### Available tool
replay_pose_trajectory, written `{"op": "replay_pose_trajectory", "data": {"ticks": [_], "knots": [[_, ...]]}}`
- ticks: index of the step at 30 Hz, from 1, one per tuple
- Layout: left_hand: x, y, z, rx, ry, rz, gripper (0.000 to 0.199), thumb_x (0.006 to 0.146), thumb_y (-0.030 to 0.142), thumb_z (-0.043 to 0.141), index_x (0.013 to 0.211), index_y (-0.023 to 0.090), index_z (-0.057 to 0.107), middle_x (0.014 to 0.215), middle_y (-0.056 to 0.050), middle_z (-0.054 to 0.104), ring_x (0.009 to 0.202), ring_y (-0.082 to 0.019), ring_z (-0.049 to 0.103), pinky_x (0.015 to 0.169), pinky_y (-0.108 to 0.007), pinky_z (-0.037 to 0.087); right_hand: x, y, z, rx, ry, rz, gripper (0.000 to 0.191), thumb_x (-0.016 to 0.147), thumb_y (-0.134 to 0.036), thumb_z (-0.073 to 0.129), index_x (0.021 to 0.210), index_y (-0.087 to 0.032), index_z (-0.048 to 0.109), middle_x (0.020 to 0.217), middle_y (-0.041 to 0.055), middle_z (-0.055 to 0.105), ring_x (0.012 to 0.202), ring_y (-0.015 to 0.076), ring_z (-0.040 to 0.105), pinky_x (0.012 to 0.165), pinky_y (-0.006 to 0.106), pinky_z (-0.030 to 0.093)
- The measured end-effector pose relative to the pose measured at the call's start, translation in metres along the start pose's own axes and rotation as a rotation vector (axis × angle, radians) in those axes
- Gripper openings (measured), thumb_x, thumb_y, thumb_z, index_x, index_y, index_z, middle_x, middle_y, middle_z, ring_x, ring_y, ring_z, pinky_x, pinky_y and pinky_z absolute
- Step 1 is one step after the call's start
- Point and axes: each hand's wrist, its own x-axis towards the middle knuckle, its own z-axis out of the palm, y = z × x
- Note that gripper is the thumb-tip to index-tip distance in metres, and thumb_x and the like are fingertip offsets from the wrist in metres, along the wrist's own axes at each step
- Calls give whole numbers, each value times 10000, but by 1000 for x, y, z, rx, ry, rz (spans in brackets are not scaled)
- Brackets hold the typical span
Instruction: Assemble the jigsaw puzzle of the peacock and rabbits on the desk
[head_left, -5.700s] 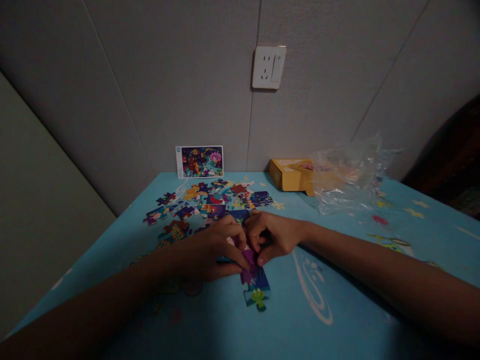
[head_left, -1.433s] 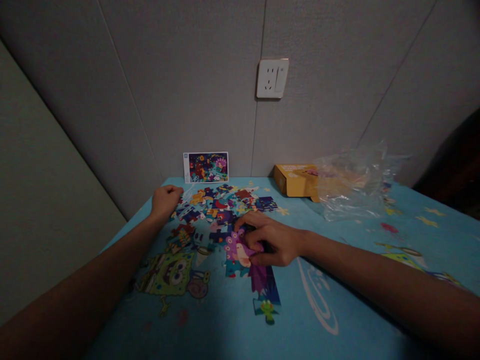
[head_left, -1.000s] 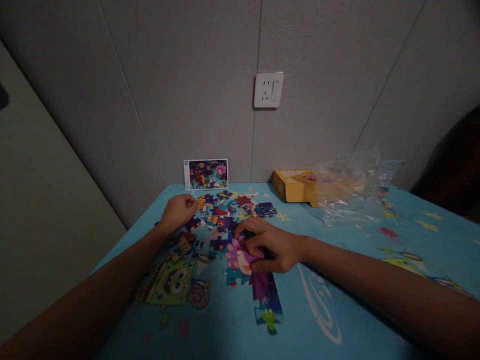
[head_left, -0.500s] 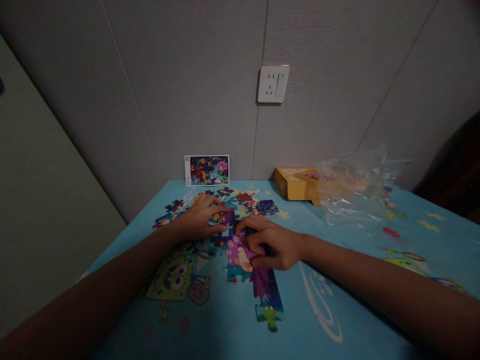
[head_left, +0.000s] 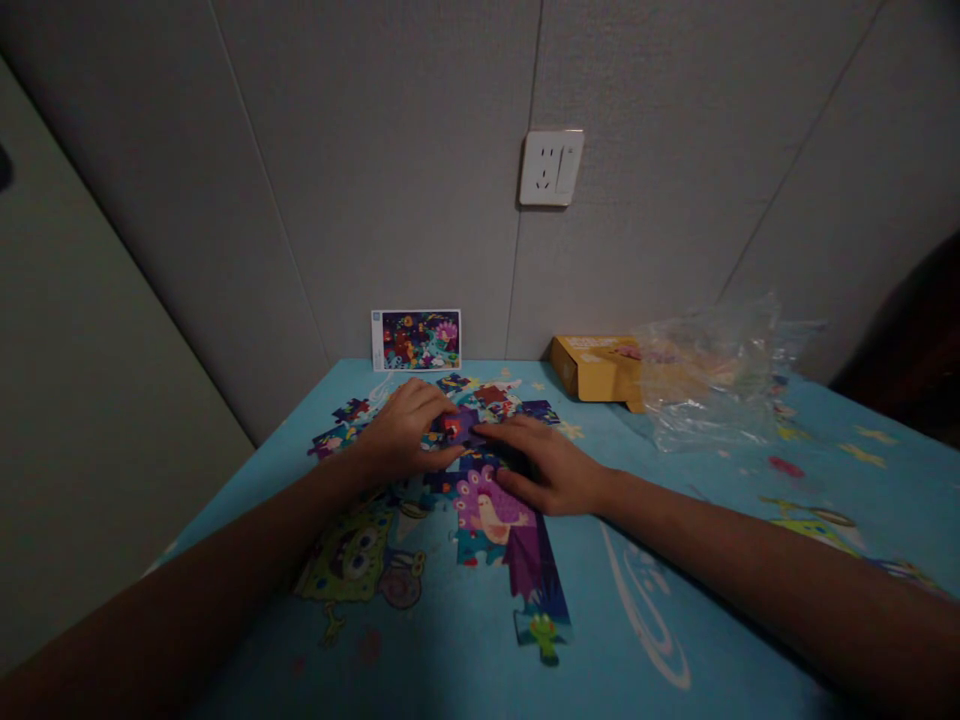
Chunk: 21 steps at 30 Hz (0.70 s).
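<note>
My left hand (head_left: 412, 428) is closed at a purple puzzle piece (head_left: 463, 425) with a red figure on it, index finger and thumb on either side. My right hand (head_left: 551, 462) lies to the right, fingers stretched out and thumb apart, its fingertips touching that piece's right edge. Under and below the right hand is a joined section of puzzle (head_left: 495, 515) with a pink bird. A strip of joined pieces runs down from it to a green frog piece (head_left: 544, 630). Loose pieces (head_left: 330, 440) lie scattered around and beyond the left hand, which partly hides them.
A picture card (head_left: 418, 340) of the puzzle leans on the wall at the back. Right of it sit a yellow box (head_left: 600, 370) and a crumpled clear plastic bag (head_left: 709, 390). A blue cartoon-print cover (head_left: 435, 640) spreads over the table.
My right hand has moved off the pink bird section, up and away, its fingers straightening toward the left hand. The purple piece now shows between the two hands.
</note>
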Motion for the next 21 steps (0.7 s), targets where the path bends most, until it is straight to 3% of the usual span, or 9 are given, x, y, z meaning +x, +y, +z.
{"op": "replay_pose_trajectory", "data": {"ticks": [2,4,8,10,14,21], "knots": [[2,10,-1,-23,89,25,329,819,355,709,1053,138,631,969,-99,661,953,-259,545,872,-427,467,-1,-1,0,-1,-27,-45,603,902,-286,551,1467,-152,384,1149,146,616,1014,261,570,869,451,500],[3,17,-2,-51,94,66,374,820,360,723,1094,125,624,970,-101,670,944,-256,542,867,-429,468,0,-3,0,-6,-26,-80,602,903,-274,539,1470,-146,382,1129,147,618,1011,266,572,863,457,506],[1,20,-2,-127,2,147,575,830,399,729,1305,133,543,960,-87,669,923,-249,527,830,-420,474,1,-4,0,42,11,-106,505,894,-236,549,1388,-162,474,1186,152,603,1086,265,559,919,453,497],[-1,19,-1,-175,-66,157,550,855,323,705,1351,173,520,915,-59,667,893,-233,521,800,-389,471,1,-3,-1,74,10,-87,426,888,-218,555,1309,-164,532,1159,144,614,1065,258,559,915,440,497],[-2,20,5,-180,-135,117,473,863,188,660,1323,183,548,862,-40,654,861,-218,514,768,-358,450,2,-3,-3,114,-37,-62,295,910,-203,509,1192,-163,584,1095,135,630,1022,244,550,907,426,489],[1,24,8,-94,-135,126,334,848,354,669,1115,158,628,872,-51,639,859,-225,511,815,-385,428,1,-4,-3,111,-65,-107,427,814,-219,587,1237,-160,557,1092,138,630,981,257,555,880,443,482]]}}
